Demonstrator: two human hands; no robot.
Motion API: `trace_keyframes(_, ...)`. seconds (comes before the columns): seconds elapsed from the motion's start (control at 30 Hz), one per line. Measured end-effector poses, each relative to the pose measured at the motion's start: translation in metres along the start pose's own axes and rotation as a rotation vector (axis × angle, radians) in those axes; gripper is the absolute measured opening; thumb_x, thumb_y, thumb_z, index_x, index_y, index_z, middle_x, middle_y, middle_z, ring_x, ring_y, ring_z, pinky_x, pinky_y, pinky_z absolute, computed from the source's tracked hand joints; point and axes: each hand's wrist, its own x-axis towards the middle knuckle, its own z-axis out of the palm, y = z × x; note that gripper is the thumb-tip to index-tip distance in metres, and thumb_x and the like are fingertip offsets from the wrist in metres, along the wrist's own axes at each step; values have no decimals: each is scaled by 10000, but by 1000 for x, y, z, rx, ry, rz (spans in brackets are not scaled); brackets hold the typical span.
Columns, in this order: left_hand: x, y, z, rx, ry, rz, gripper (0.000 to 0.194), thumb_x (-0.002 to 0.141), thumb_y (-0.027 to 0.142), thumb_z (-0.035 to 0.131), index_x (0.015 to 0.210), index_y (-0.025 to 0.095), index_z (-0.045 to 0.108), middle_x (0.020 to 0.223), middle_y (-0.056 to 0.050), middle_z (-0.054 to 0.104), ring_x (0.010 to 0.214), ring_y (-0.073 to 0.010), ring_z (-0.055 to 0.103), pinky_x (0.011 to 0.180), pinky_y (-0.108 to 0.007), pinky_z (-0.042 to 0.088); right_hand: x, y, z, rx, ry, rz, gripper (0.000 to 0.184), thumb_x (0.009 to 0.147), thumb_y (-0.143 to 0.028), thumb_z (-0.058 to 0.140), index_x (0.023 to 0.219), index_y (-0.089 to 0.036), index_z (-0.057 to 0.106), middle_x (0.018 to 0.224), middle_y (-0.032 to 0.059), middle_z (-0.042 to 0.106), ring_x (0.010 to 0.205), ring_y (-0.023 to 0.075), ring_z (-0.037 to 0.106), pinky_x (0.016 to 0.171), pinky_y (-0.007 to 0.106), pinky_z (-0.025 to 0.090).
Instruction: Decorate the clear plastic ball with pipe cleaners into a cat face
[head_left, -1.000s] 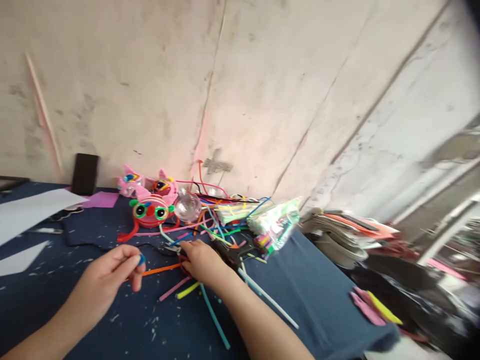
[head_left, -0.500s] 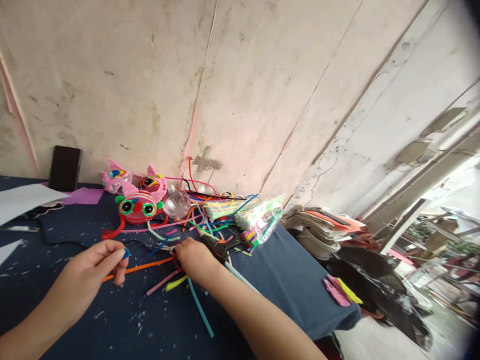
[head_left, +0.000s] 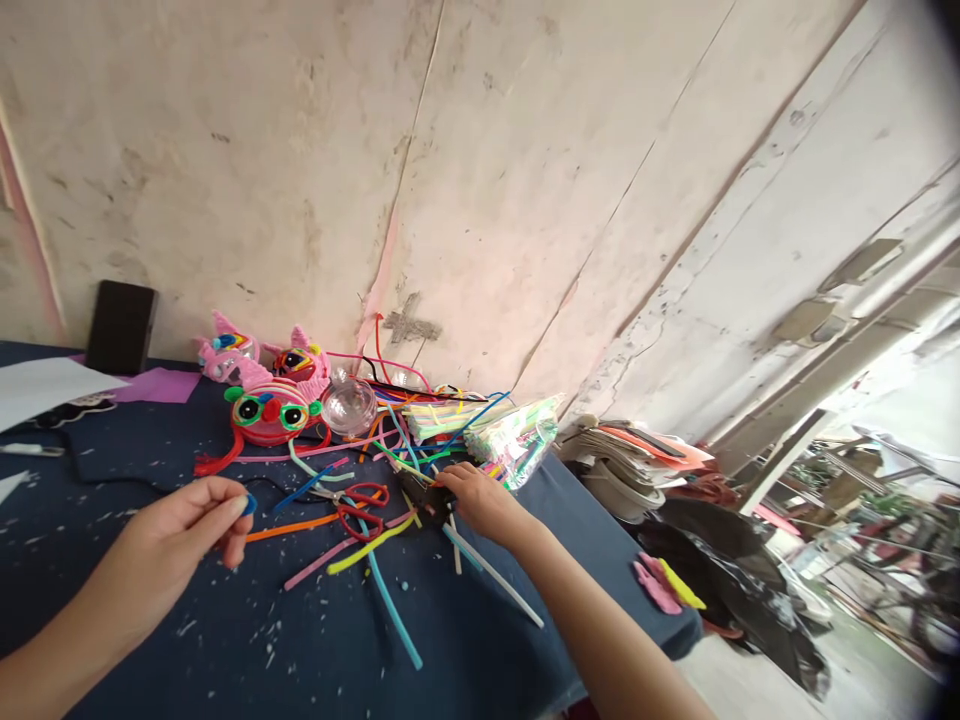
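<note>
My left hand (head_left: 196,522) pinches a small blue fuzzy piece (head_left: 249,504), which looks like coiled pipe cleaner, between thumb and fingertips above the dark blue cloth. To the right, my right hand (head_left: 480,498) has its fingers curled over a black glue gun (head_left: 429,500), partly covering it. Between the hands lie red-handled scissors (head_left: 363,512), among loose pipe cleaners: an orange one (head_left: 292,527), a yellow one (head_left: 367,552) and a light blue one (head_left: 396,620). Behind them sits a red striped figure (head_left: 271,412) with large green-rimmed eyes and pink ears.
Two more pink-eared figures (head_left: 225,350) stand by the wall, near a clear plastic ball (head_left: 349,406). Bagged pipe cleaners (head_left: 517,440) lie at the back right. A black phone (head_left: 121,326) leans on the wall; white paper (head_left: 52,388) lies left. Pink and yellow pieces (head_left: 667,585) rest near the right edge.
My right hand has left the red-handled scissors, now uncovered on the cloth, and moved right onto the glue gun. My left hand keeps its pinch on the blue piece. The view has swung right.
</note>
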Motion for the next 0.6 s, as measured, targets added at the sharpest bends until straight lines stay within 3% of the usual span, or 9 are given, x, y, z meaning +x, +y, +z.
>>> trace_keyframes(0.1,1,-2,-2,-43,-160,-1,106,760,308,586,814,218,573,475,81,583,570,-145,536,683,-254,381,8,-5,11,-6,-3,-10,371,781,-23,490,1103,-167,606,990,99,631,926,223,565,827,356,426)
trace_keyframes(0.3,6,-7,-2,-165,-158,-17,294,691,445,668,804,187,583,525,43,598,543,-153,549,614,-266,408,-5,3,10,48,74,-90,319,829,-93,472,1135,-146,544,1194,151,550,1091,238,512,923,398,410)
trace_keyframes(0.4,1,-4,4,-288,-163,-36,312,661,431,702,779,171,575,551,37,597,485,-126,529,536,-250,388,-10,-1,12,290,256,-148,298,856,-206,478,1144,-141,522,1153,155,571,1066,236,539,913,391,437)
trace_keyframes(0.5,-3,2,9,-391,-231,-49,298,679,423,685,739,160,558,581,34,592,452,-104,511,530,-253,392,2,-11,14,586,451,-23,277,812,-321,540,1040,-167,575,984,106,629,886,228,597,785,350,490)
trace_keyframes(0.6,-2,8,6,-394,-233,-54,293,688,422,679,714,160,551,588,34,590,452,-99,509,541,-260,391,20,-22,8,827,419,211,270,793,-425,570,850,-168,627,696,28,613,651,189,578,615,309,485)
